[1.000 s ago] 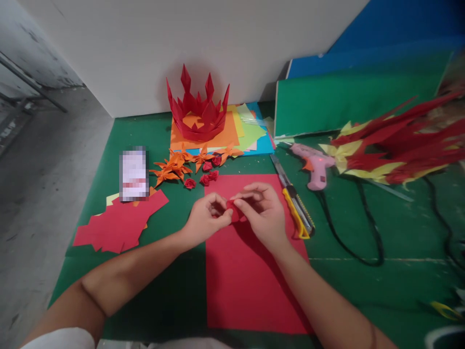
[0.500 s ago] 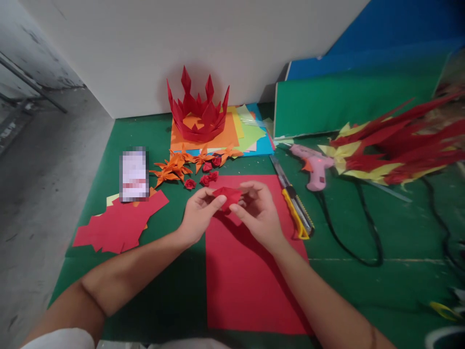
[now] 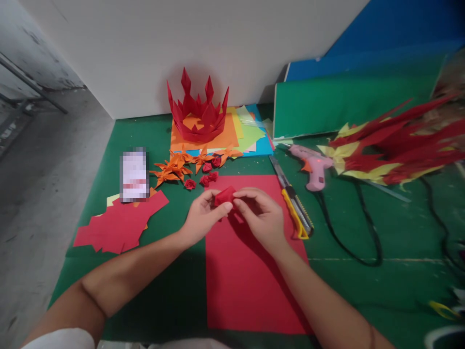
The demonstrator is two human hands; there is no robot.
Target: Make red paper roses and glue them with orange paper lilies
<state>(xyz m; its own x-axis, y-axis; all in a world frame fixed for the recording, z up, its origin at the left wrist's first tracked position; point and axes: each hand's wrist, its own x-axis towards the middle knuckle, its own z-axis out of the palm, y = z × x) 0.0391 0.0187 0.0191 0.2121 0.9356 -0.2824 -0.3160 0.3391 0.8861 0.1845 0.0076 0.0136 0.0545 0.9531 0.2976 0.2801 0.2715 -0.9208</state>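
Between my two hands is a small folded piece of red paper (image 3: pixel 224 196), held above a large red sheet (image 3: pixel 254 281). My left hand (image 3: pixel 203 213) grips it from the left, thumb across its near side. On its right edge, my right hand (image 3: pixel 262 217) pinches it between thumb and forefinger. Just beyond my hands lie several small red paper roses (image 3: pixel 190 184) and several orange folded paper flowers (image 3: pixel 170 170). A yellow utility knife (image 3: pixel 293 203) with its blade out rests along the right edge of the red sheet.
A red paper crown (image 3: pixel 198 126) stands on stacked coloured paper (image 3: pixel 232 138) at the back. Left are a phone (image 3: pixel 134 174) and red paper pieces (image 3: pixel 112 225). To the right lie a pink glue gun (image 3: pixel 314 167) with its cord and red-yellow paper shapes (image 3: pixel 392 145).
The red paper has turned and looks narrower, more folded over. My right fingers have closed in on its right edge, and my left thumb has shifted slightly right.
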